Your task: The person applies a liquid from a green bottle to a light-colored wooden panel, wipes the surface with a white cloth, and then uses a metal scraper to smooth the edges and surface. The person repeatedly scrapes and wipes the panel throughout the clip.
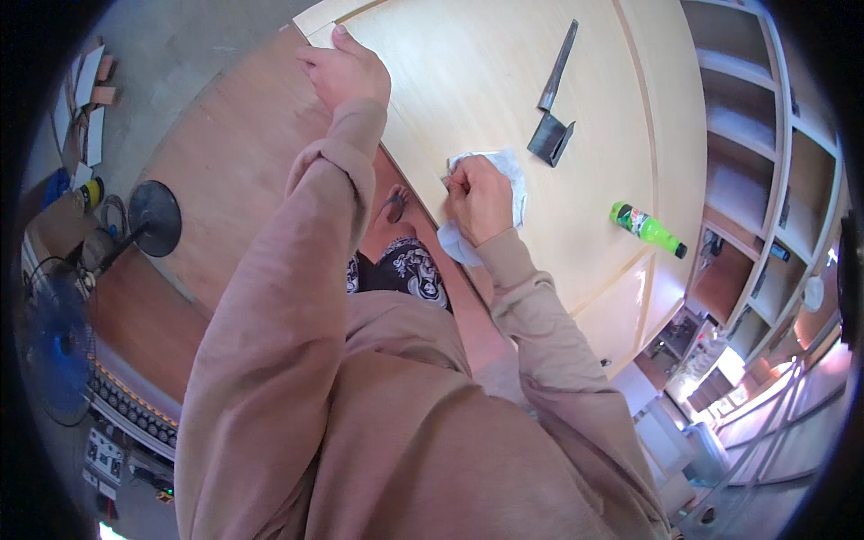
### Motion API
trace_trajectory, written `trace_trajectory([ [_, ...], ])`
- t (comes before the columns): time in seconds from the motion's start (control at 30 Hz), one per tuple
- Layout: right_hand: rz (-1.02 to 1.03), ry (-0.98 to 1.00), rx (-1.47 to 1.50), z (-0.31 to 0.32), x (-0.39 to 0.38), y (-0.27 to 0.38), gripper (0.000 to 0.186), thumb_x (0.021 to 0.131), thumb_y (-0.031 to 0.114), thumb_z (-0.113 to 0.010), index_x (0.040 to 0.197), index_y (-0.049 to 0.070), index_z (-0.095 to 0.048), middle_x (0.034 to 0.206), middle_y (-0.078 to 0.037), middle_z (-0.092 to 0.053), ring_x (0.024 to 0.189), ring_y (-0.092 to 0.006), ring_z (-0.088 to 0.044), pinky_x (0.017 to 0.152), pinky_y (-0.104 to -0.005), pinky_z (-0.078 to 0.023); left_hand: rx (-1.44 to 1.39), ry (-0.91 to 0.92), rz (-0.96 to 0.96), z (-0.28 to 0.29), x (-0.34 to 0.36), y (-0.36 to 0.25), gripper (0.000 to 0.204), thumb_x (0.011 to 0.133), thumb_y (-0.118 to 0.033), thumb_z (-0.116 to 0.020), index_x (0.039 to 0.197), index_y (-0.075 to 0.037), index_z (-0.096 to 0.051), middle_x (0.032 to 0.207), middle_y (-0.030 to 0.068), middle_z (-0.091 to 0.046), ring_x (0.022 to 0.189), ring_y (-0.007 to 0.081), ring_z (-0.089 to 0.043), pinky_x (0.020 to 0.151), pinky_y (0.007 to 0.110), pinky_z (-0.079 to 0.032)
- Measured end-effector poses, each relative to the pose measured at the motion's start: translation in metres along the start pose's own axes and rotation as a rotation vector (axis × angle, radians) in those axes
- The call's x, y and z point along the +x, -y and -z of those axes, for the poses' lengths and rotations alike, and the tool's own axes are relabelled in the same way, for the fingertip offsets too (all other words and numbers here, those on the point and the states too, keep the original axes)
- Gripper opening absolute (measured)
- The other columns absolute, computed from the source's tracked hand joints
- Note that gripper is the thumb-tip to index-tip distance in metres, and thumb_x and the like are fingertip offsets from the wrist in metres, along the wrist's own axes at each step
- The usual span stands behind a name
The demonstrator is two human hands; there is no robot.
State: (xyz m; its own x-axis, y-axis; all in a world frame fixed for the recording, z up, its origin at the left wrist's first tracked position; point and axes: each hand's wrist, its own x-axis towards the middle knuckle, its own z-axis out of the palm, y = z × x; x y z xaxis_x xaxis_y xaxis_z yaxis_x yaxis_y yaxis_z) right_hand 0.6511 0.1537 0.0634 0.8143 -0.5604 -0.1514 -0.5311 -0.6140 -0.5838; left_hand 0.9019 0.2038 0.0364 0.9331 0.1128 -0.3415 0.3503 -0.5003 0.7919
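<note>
My left hand (351, 72) is at the top corner of a pale wooden panel (423, 63), its fingers curled at the edge and thumb on top. Lower on the same panel, my right hand (479, 196) is closed over a crumpled white cloth or paper (513, 184) at the near edge; whatever is between its fingertips is hidden. A dark metal tool (549, 137) with a long handle and a squared head lies above my right hand. A green plastic bottle with a black cap (662, 237) lies on its side to the right.
A reddish board (207, 171) spans the left, beside a black-based fan (155, 219) and a blue-bladed fan (58, 333). Wooden shelving (774, 162) stands on the right. Offcuts (90, 99) are at upper left. My sandalled foot (396, 202) shows below the panel's edge.
</note>
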Motion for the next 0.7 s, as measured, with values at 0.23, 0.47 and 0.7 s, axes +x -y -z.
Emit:
trace_trajectory([
  [0.23, -0.325, 0.073, 0.025, 0.014, -0.013, 0.009, 0.019, 0.089, 0.009, -0.083, 0.081, 0.004, -0.067, 0.084, -0.019, -0.071, 0.08, -0.0426, -0.072, 0.073, -0.0528, -0.055, 0.002, -0.018, 0.014, -0.004, 0.003, 0.005, 0.054, 0.118, -0.041, -0.05, 0.132, 0.01, -0.043, 0.139, 0.037, -0.056, 0.126, 0.0555, -0.063, 0.108, 0.062, -0.051],
  [0.47, -0.128, 0.014, 0.049, 0.0, -0.018, -0.018, 0.015, 0.088, 0.007, -0.08, 0.083, 0.004, -0.066, 0.087, -0.02, -0.07, 0.086, -0.0449, -0.071, 0.076, -0.0566, -0.054, 0.089, -0.105, -0.02, -0.014, 0.018, 0.019, 0.062, 0.117, -0.046, -0.05, 0.141, 0.011, -0.043, 0.141, 0.0429, -0.06, 0.13, 0.0578, -0.064, 0.111, 0.062, -0.051],
  [0.7, 0.085, -0.112, 0.042, -0.018, 0.014, -0.009, 0.014, 0.092, 0.012, -0.08, 0.093, 0.006, -0.067, 0.1, -0.017, -0.072, 0.09, -0.0426, -0.072, 0.08, -0.0547, -0.053, 0.059, -0.113, -0.022, -0.018, 0.027, 0.025, 0.068, 0.117, -0.045, -0.052, 0.148, 0.014, -0.04, 0.146, 0.043, -0.058, 0.135, 0.0564, -0.062, 0.113, 0.061, -0.05],
])
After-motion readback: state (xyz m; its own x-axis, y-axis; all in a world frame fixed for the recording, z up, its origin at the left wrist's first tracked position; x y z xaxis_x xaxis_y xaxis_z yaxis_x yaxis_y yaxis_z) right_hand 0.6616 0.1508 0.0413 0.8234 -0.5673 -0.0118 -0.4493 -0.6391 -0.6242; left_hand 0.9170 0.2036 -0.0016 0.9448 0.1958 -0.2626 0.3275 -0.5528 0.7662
